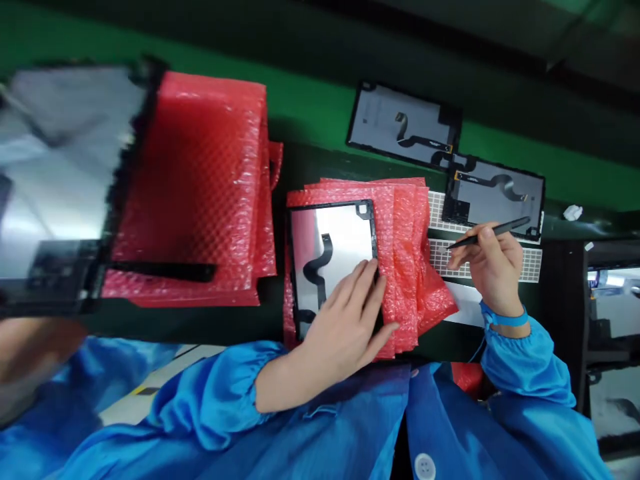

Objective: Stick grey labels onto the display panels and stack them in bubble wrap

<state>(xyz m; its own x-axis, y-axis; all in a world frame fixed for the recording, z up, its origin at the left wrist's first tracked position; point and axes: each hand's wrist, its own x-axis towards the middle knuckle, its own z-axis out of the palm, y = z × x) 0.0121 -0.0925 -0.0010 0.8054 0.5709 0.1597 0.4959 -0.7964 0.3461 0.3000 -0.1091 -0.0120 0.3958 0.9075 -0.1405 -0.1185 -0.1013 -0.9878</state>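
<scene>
Shiny blue jacket (350,437), gathered cuffs (249,377), blue wristband (511,320), round white button (425,467)

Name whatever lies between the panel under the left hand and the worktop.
Layers of red bubble wrap lie between the panel under the left hand and the worktop, as the head view shows.

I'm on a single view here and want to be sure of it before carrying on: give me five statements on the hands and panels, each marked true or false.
1. The right hand holds a slim black tool. True.
2. The left hand holds a similar tool. False: it lies, fingers extended, over a silver-backed panel.
3. That panel lies on red bubble wrap. True.
4. A blue wristband circles the left wrist. False: it is on the right wrist.
5. Two grey panels with ribbon cables lie beyond the wrap. True.
</scene>
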